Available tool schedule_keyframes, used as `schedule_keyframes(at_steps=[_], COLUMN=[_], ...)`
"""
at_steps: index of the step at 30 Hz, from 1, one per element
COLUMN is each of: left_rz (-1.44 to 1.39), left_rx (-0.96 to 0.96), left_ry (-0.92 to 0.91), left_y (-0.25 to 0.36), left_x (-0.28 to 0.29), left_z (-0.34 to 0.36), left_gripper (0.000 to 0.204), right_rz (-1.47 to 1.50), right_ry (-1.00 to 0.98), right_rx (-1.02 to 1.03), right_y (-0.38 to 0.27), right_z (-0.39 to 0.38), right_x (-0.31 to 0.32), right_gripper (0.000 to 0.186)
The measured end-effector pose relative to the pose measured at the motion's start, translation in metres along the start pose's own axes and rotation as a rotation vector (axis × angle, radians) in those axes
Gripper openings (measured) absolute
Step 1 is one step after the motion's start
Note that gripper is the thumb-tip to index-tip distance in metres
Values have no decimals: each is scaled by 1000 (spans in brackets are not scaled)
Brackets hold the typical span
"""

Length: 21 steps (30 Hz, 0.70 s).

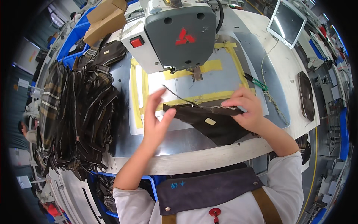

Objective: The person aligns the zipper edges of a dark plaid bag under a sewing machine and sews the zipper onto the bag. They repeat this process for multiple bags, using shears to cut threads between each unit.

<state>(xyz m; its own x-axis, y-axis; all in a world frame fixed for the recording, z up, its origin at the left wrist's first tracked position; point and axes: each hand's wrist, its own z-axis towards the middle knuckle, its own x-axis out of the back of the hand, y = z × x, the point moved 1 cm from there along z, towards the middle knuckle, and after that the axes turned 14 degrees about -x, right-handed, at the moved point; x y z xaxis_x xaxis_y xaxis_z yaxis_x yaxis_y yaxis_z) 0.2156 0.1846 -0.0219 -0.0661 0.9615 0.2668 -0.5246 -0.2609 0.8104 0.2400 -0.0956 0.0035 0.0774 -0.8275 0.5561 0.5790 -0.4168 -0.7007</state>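
A dark brown fabric piece with a metal zipper [220, 125] hangs slanting over the front of the sewing machine's work plate, a small pale label on its face. My right hand [248, 110] pinches its upper right end, along the zipper teeth. At its upper left corner is my left hand [154, 117], slightly blurred, with thumb and fingers apart. The thumb lies close to the fabric corner; whether it touches is unclear. A loose zipper end [175, 94] rises toward the left fingertips. Behind both hands stands the sewing machine head [179, 35], over a yellow-taped white sheet [136, 93].
Dark and plaid zippered garments [78, 115] are heaped at the left. Green-handled snips [257, 82] and a cord lie right of the taped sheet. Another dark zippered piece [305, 96] rests at the table's right edge. Blue bins [74, 41] and a cardboard box [104, 22] stand back left.
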Motion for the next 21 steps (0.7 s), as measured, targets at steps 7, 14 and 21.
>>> schedule_keyframes(at_steps=[7, 14, 21], left_rz=[-179, -16, 116], left_rx=[343, -16, 122], left_ry=[-354, -516, -348], left_y=[-8, 5, -4], left_x=[-16, -40, -25], left_z=[12, 15, 8], left_gripper=[23, 8, 17], right_rz=[116, 28, 531], right_ry=[-202, -620, -558], right_rx=[-440, -655, -884], right_y=[26, 20, 44], right_z=[-3, 33, 30], right_x=[-8, -21, -34], right_gripper=[17, 27, 30])
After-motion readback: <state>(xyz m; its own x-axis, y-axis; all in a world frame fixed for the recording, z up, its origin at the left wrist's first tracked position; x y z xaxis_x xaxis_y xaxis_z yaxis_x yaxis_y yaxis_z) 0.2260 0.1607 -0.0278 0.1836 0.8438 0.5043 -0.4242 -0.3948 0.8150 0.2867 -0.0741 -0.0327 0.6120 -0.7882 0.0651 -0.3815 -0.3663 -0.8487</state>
